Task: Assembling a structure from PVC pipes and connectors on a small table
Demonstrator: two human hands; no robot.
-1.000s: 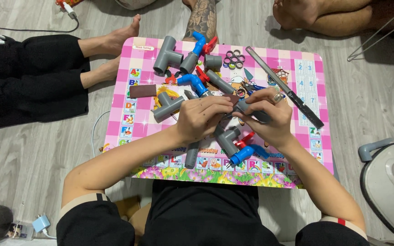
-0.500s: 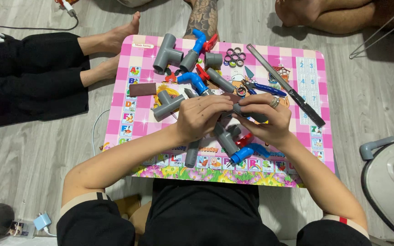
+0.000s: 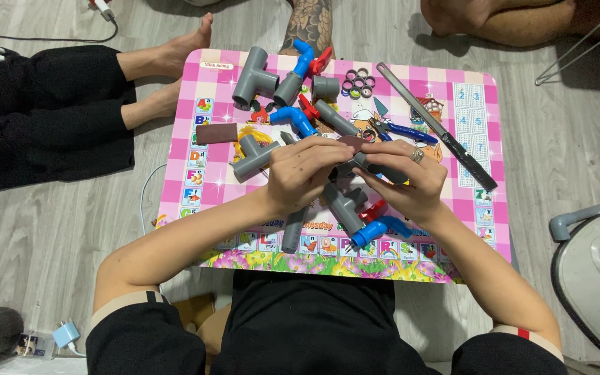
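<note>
Head cam, looking straight down: both hands meet over the middle of the pink desk [image 3: 210, 173]. Left hand [image 3: 300, 177] is closed around a small brown scrap, sandpaper I'd guess [image 3: 351, 143], and right hand [image 3: 411, 182] is clamped on a short grey pipe [image 3: 376, 167], the two touching. So one piece is mid-rub, looks like. Lots still loose: a grey tee [image 3: 253, 78], blue valves [image 3: 293, 118], a brown block [image 3: 216, 132], rings [image 3: 357, 83], a long file [image 3: 439, 128]. Nothing looks fully assembled, so I'd say early days.

Small white rectangular label [image 3: 216, 65] at pink table's far-left corner
</note>
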